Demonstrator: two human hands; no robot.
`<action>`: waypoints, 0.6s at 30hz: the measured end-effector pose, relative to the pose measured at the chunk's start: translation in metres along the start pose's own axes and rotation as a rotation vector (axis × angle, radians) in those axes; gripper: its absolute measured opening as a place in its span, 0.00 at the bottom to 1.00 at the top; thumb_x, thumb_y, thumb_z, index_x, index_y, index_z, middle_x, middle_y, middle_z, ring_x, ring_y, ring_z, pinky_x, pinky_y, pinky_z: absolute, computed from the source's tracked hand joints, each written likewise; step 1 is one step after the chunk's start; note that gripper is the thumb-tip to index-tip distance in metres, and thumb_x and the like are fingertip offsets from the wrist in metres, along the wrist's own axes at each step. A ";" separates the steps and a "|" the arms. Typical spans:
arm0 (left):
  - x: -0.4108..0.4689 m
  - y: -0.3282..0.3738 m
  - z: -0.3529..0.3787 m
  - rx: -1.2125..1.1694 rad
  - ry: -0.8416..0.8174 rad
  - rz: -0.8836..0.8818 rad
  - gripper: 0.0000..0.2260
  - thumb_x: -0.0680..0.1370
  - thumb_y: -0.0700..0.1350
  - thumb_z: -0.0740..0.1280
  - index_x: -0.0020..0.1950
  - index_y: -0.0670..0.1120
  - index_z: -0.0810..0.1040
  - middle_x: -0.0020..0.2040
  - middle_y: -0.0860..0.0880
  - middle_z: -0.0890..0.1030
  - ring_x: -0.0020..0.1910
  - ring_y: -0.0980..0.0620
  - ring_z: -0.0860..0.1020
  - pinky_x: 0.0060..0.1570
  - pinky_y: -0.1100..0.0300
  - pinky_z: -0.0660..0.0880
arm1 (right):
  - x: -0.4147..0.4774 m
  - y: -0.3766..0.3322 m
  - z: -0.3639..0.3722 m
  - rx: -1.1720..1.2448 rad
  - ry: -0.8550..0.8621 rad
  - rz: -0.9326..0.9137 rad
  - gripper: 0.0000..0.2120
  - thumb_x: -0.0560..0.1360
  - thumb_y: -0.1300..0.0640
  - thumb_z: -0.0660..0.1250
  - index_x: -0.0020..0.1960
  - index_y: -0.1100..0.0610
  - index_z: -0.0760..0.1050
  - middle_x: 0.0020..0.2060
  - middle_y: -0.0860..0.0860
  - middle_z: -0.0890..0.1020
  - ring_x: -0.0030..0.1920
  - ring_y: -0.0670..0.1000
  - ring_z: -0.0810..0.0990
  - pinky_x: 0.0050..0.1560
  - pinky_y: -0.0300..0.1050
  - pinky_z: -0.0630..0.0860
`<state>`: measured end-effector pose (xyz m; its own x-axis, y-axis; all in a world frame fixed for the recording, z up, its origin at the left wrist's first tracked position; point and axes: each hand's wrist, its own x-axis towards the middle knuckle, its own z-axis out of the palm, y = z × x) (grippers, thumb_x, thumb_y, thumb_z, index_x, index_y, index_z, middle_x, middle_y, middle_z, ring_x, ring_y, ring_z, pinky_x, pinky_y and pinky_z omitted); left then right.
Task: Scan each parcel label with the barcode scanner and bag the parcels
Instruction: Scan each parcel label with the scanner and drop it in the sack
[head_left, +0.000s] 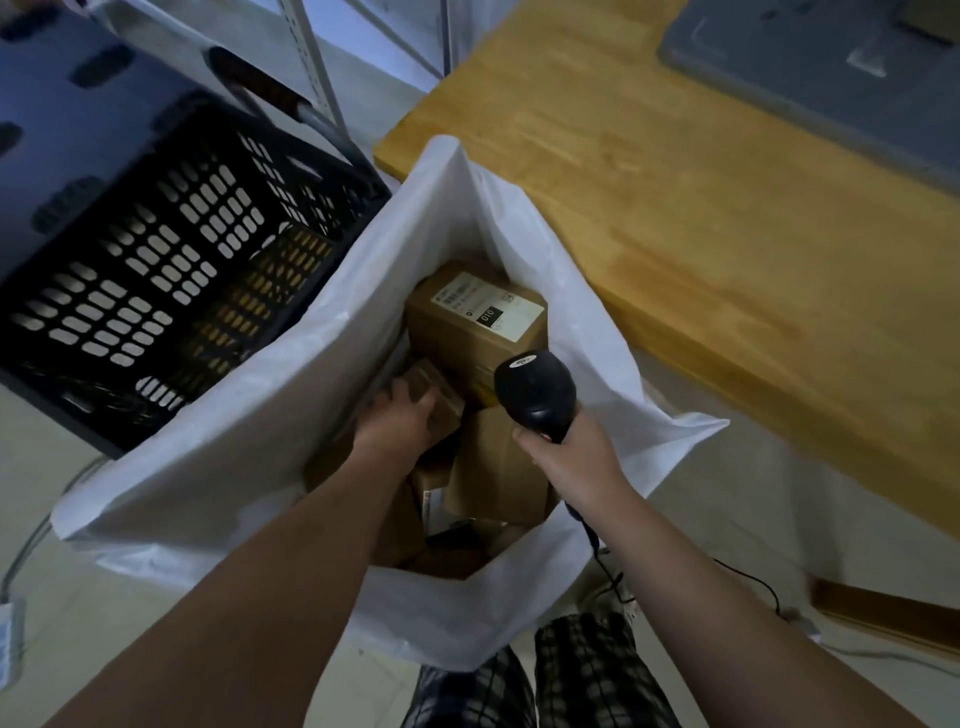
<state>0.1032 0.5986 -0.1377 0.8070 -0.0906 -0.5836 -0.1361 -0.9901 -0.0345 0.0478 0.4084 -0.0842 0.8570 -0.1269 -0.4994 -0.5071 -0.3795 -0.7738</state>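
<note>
The left hand (402, 415) reached down into the white plastic bag (270, 415), fingers curled over a small brown cardboard parcel (434, 387) near the top of the pile. The right hand (574, 457) gripped the glossy black barcode scanner (535, 392) by its handle, its rounded head hanging over the bag's mouth and its thin cable (597, 545) trailing downward. A larger boxy parcel (475, 317) lay deeper inside, its white label (488, 306) printed "010". A black perforated plastic crate (156, 270) stood beside the bag, and a smooth wooden tabletop (701, 208) lay opposite.
</note>
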 end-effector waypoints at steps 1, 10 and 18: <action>0.003 0.003 0.000 0.016 0.001 -0.002 0.27 0.80 0.54 0.60 0.77 0.54 0.56 0.72 0.39 0.59 0.69 0.37 0.63 0.65 0.46 0.66 | 0.002 0.001 0.000 0.005 -0.002 0.000 0.13 0.74 0.55 0.71 0.57 0.51 0.73 0.45 0.52 0.81 0.48 0.51 0.80 0.48 0.42 0.76; -0.025 0.038 -0.054 -0.032 0.375 0.159 0.17 0.81 0.48 0.58 0.69 0.47 0.68 0.69 0.44 0.66 0.67 0.44 0.65 0.65 0.49 0.65 | -0.007 0.003 -0.046 0.019 0.205 -0.082 0.11 0.73 0.61 0.70 0.39 0.50 0.70 0.28 0.44 0.77 0.34 0.42 0.76 0.32 0.32 0.67; -0.035 0.137 -0.139 -0.043 0.573 0.404 0.18 0.79 0.45 0.60 0.69 0.44 0.70 0.66 0.43 0.71 0.63 0.42 0.70 0.59 0.50 0.70 | -0.019 -0.011 -0.162 0.137 0.413 -0.119 0.10 0.72 0.63 0.69 0.38 0.53 0.70 0.22 0.42 0.72 0.25 0.43 0.71 0.28 0.33 0.65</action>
<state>0.1361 0.4516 -0.0089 0.8754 -0.4828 -0.0241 -0.4757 -0.8693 0.1341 0.0519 0.2666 -0.0028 0.8603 -0.4559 -0.2281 -0.3867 -0.2924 -0.8746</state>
